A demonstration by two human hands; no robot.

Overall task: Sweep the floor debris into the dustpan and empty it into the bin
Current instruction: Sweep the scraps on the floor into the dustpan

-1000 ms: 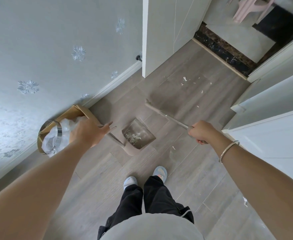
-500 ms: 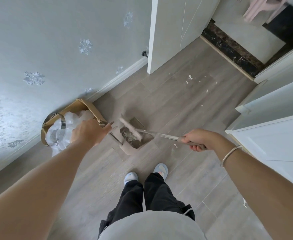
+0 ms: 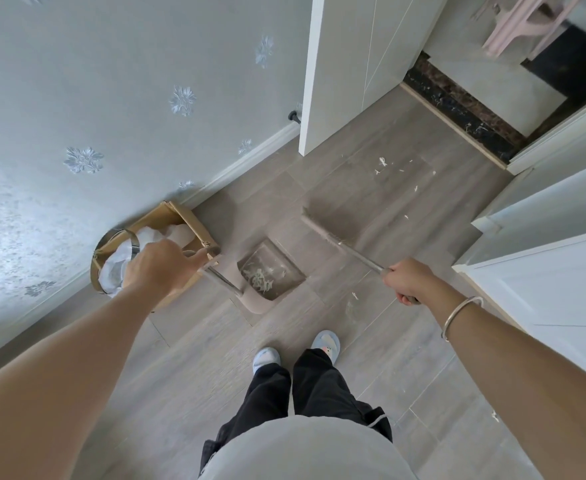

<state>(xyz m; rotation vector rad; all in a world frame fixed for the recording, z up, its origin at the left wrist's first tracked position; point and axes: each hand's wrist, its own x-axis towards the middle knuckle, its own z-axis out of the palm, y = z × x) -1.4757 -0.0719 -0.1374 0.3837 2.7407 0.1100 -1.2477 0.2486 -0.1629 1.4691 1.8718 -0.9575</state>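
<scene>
Two hands: left hand (image 3: 161, 268) fingers curl round the dustpan (image 3: 271, 271) handle; right hand (image 3: 406, 282) grips the broom (image 3: 322, 228).
Scraps (image 3: 383, 162): some in the dustpan, others on the floor (image 3: 319, 323) beyond.
Risk: a fast stroke may flick scraps past the dustpan.

A pale grey wall (image 3: 111, 81) with silvery floral motifs (image 3: 182, 100) runs along the left, a white skirting board (image 3: 250, 157) at its foot. The floor (image 3: 198, 358) is grey wood-look planks. At its far edge stand a white door panel (image 3: 347, 64) and a dark marbled threshold (image 3: 458, 109); white cabinets (image 3: 544, 299) line the right.
</scene>
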